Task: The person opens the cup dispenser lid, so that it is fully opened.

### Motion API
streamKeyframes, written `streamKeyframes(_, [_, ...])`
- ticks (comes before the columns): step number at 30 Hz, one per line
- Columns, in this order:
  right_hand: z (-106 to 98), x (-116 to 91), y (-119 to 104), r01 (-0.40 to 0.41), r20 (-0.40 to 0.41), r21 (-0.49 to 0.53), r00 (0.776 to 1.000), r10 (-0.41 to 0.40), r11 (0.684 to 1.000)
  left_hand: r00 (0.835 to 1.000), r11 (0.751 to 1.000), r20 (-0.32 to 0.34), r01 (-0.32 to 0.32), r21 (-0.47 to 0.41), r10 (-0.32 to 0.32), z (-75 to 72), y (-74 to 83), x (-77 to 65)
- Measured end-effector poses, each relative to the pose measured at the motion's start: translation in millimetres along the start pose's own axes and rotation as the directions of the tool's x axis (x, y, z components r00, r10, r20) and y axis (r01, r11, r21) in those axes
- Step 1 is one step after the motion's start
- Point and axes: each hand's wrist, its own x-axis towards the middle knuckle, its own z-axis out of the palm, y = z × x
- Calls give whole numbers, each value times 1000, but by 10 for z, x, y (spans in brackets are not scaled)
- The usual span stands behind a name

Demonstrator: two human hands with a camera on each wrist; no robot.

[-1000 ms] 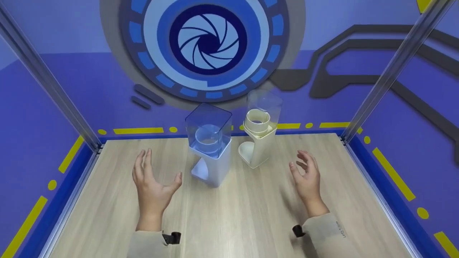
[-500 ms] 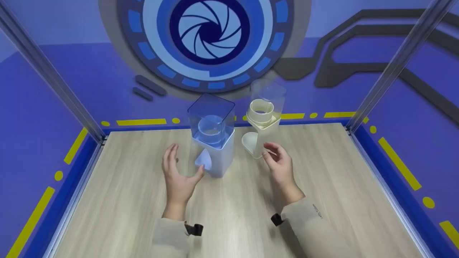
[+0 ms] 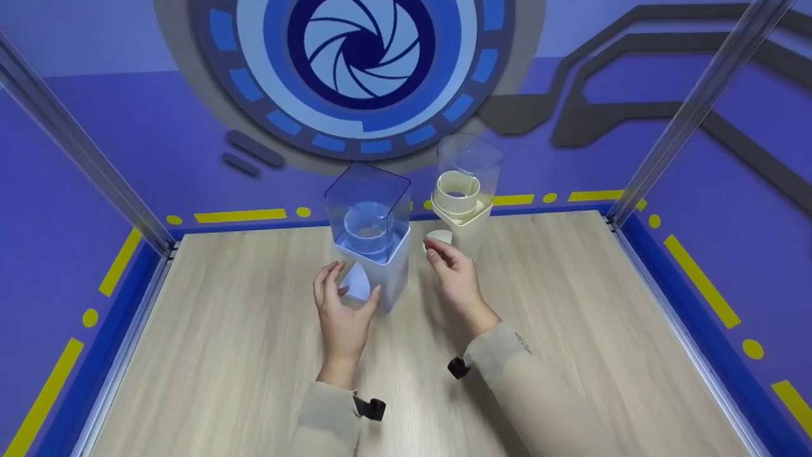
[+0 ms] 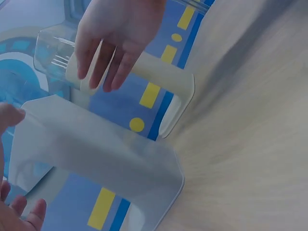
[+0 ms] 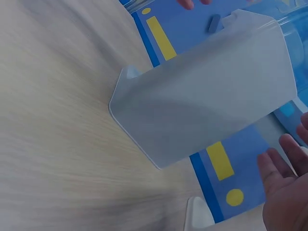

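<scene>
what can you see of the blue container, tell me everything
The blue container stands upright on the table, left of and nearer than the cream one. Its opaque, pale, plastic-looking body has smooth sides and a cut-out in the left, above a flat foot. A clear, blue-tinted box with a dark rim tops it, and a round collar shows inside. The left hand curves close by; whether it touches cannot be told.

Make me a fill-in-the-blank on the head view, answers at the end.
1. The blue container stands to the ____ (left/right) of the cream container.
2. The right hand covers part of the ____ container, not the other one.
3. The hand nearer the picture's left edge is the person's ____ hand.
4. Counting both colours, ____ containers stand on the tabletop.

Missing words: left; cream; left; two
</scene>
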Motion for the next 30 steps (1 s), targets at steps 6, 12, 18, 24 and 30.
streamKeyframes(6, [28,131,-27,-14,34,-24,999,15,1000,996,993,-16,83,-80,-85,218,38,-11])
streamKeyframes(12, [48,248,-87,-9,52,37,999,7,999,996,991,-49,74,-112,-80,393,73,-6])
streamKeyframes(18, [175,289,-9,-81,192,153,980,50,985,988,991,-143,33,-133,-52,456,44,-48])
streamKeyframes(24, [304,266,78,-98,157,200,985,66,975,984,993,-172,23,-116,-42,463,33,-91])
streamKeyframes(30, [366,192,93,-75,67,156,996,66,985,984,995,-176,9,-102,-27,422,6,-117])
